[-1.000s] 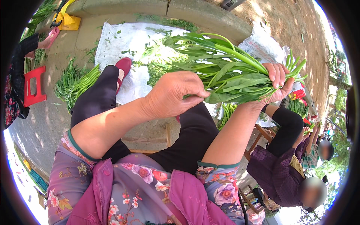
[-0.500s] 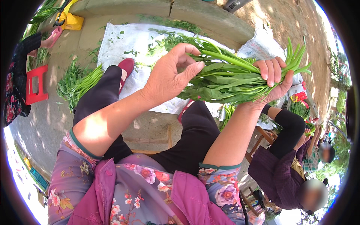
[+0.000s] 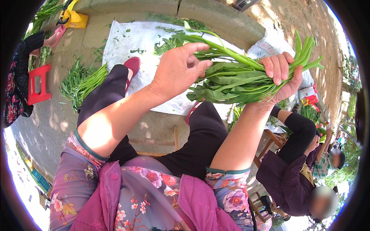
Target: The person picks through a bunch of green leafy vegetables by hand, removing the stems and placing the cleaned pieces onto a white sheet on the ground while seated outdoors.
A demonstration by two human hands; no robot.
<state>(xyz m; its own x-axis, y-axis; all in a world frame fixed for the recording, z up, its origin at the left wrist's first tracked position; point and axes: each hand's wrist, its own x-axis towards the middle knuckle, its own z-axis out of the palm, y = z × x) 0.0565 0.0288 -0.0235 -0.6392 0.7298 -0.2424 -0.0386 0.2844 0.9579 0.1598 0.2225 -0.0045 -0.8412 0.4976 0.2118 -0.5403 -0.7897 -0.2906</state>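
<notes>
My right hand (image 3: 279, 75) is wrapped round a bunch of long-stemmed leafy greens (image 3: 235, 82), held up above my lap. Pale green stem ends (image 3: 306, 52) stick out past its fingers to the right, while the leaves point left. One thick stem lies along the top of the bunch, with a thinner curved one beside it. At the leafy end is my left hand (image 3: 179, 71), its thumb and forefinger apart and nothing visible between them. Its fingertips are close to the leaves; whether they touch, I cannot tell.
A white sheet (image 3: 121, 42) strewn with leaf scraps lies on the ground ahead. Another pile of greens (image 3: 83, 81) rests left of my knee. Farther left are a red stool (image 3: 39, 84) and a seated person. At right, another person (image 3: 287, 173) sits by a wooden stool (image 3: 268, 144).
My left hand has shifted slightly up and right, its fingers still apart. The bunch stays in my right hand, its leafy end a little farther right. The whole view has shifted slightly.
</notes>
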